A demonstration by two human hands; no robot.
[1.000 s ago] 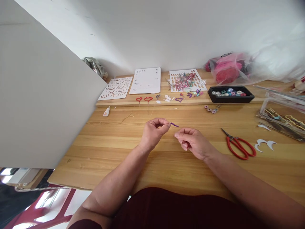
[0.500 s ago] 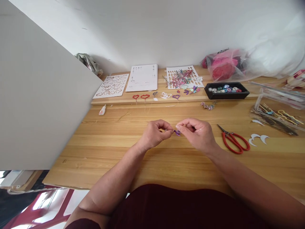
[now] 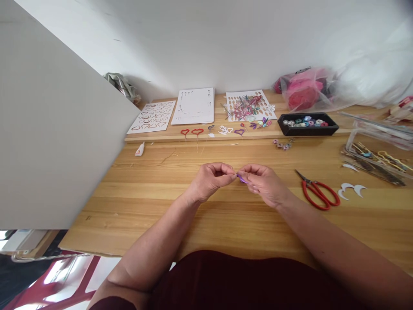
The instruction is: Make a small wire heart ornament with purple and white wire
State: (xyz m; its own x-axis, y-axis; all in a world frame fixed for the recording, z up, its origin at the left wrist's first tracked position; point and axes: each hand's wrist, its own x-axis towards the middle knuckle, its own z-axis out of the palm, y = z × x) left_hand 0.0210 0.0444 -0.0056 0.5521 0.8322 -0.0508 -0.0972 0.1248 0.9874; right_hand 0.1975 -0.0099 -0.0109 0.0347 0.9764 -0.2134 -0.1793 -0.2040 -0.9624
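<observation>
Over the middle of the wooden table (image 3: 155, 215), my left hand (image 3: 213, 181) and my right hand (image 3: 263, 183) meet fingertip to fingertip. A small purple thread-wrapped piece (image 3: 241, 178) shows between them; its full shape is hidden by the fingers. Thumb and forefinger of the right hand pinch the purple piece. The left thumb and forefinger are pressed together at its left end, on a part too small to make out. To the right of the hands lie red-handled scissors (image 3: 318, 191), slightly open, beside several white crescent-shaped cutouts (image 3: 350, 189).
Along the raised back ledge lie red hearts (image 3: 197, 131), a purple heart (image 3: 239, 132), patterned white sheets (image 3: 193, 107) and a pile of colourful flowers (image 3: 247, 107). A black tray (image 3: 308, 129) holds thread spools. A small glue bottle (image 3: 140, 149) lies left; a clear box (image 3: 377, 150) stands right.
The right hand has shifted its grip and its fingers have curled in closer to the left fingertips. The purple piece now slants down to the right under the right thumb.
</observation>
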